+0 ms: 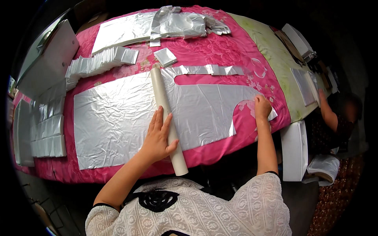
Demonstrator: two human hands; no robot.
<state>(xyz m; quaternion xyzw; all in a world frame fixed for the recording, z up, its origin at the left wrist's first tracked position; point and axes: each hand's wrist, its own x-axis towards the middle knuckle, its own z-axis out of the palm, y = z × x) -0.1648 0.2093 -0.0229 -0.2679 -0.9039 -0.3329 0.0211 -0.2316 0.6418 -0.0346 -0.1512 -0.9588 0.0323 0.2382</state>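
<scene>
A thin silvery plastic apron point(118, 114) lies spread flat, its cut-out straps and curved neck toward the right. Across its middle rests a long pale cardboard-like tube point(160, 88), slanting from the far side to the near table edge. My left hand point(158, 135) is laid on this tube with fingers stretched out and thumb apart. At the apron's right end, beside the curved cut-out, my right hand point(262, 107) is closed in a fist on the plastic edge. The fingertips of that hand are hidden.
A stack of plastic aprons point(126, 29) lies at the far side. One folded packet point(165, 57) sits beyond the tube; a row of folded packets point(98, 61) and a white box point(49, 59) stand left. Right are a white carton point(294, 151) and another person's arm point(327, 112).
</scene>
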